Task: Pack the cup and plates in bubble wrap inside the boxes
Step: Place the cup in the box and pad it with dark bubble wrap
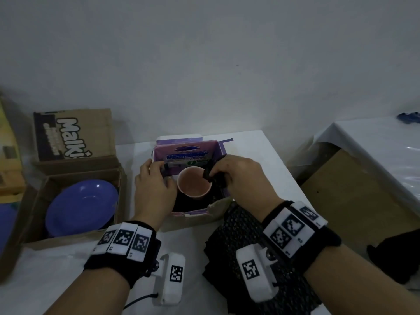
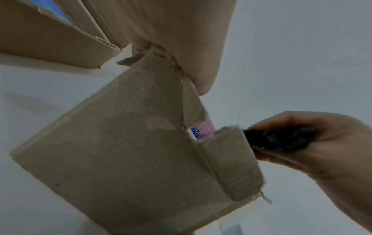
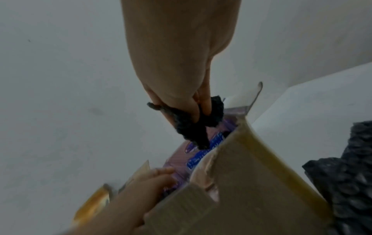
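One relation governs the next move: the pink round cup (image 1: 193,184) stands upright, mouth up, inside the small purple-lined cardboard box (image 1: 159,149), directly between the two hands, so its long axis runs straight up toward the fingers above it. The right hand (image 1: 236,176) hovers at the cup's right rim, its fingers pinched tight on a corner of the black bubble wrap (image 1: 208,175), which lines the box floor under the cup as far as the dim head view lets me judge. The left hand (image 1: 154,185) is curled over the box's left wall, thumb outside and fingers inside, steadying it; it sits just beside the cup without touching it. The right hand is the nearer one to the cup's opening, so folding the wrap over should mean drawing that corner leftward across the mouth. A loose heap of black bubble wrap (image 1: 229,246) lies on the white table (image 1: 261,153) beneath the right wrist. The blue plates (image 1: 84,205) rest in the brown cardboard box (image 1: 34,212) well to the left.
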